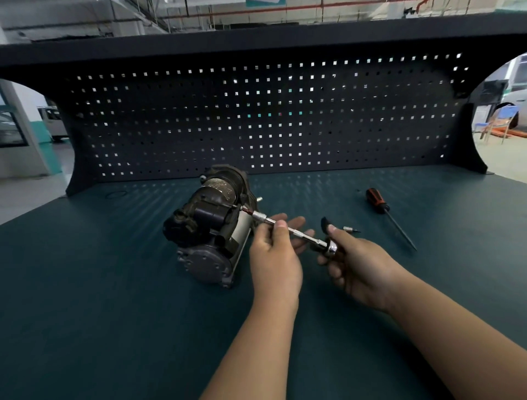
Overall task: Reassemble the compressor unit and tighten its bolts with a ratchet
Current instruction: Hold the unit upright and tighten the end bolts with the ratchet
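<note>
Chrome ratchet (302, 235): long axis slants from right hand (356, 265), curled round its head, up-left to compressor (205, 225), left of mid-desk (114, 314) toward the back edge. Left hand (276, 257), nearer the unit, pinches the shaft. Tip sits at the unit's right side, probably on a bolt.

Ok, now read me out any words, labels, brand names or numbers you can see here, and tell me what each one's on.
No text here can be read.
On the silver band of the compressor: faint marks, too blurred to read.
On the teal sign at the top edge: cut off, nothing legible.
On the ratchet and the screwdriver: no lettering visible.
</note>
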`<action>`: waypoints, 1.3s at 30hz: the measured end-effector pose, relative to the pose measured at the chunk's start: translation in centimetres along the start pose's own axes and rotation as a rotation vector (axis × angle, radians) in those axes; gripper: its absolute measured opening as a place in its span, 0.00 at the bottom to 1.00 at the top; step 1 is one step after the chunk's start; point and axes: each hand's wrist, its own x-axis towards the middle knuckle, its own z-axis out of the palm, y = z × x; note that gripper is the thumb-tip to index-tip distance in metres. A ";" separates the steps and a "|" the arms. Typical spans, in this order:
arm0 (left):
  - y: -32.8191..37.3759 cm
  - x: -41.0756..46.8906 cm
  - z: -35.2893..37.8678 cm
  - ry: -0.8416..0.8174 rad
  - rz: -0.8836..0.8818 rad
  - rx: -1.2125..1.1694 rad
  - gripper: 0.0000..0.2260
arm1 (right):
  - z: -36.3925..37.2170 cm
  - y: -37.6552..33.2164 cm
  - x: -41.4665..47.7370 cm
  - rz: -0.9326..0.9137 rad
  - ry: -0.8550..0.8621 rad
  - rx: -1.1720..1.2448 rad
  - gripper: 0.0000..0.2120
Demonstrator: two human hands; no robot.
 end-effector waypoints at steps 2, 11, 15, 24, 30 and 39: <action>0.0 0.0 0.1 0.010 0.000 0.000 0.08 | -0.2 0.2 0.1 -0.016 0.001 0.015 0.15; 0.0 0.3 0.3 0.014 -0.009 -0.028 0.08 | -2.1 0.7 -0.3 -0.471 -0.137 -0.151 0.15; 0.1 0.2 0.3 0.015 -0.006 -0.030 0.07 | -1.9 0.6 -0.4 -0.480 -0.112 -0.143 0.16; 0.3 -0.2 0.3 0.009 0.005 -0.010 0.07 | 0.2 -0.4 -0.6 -0.160 0.032 -0.045 0.19; 0.3 -0.1 0.2 0.021 0.011 0.022 0.08 | -0.1 -0.1 -0.8 -0.219 -0.004 -0.099 0.14; 0.4 0.1 0.2 0.052 0.002 0.025 0.08 | -1.4 0.1 -1.6 -0.592 -0.067 -0.431 0.23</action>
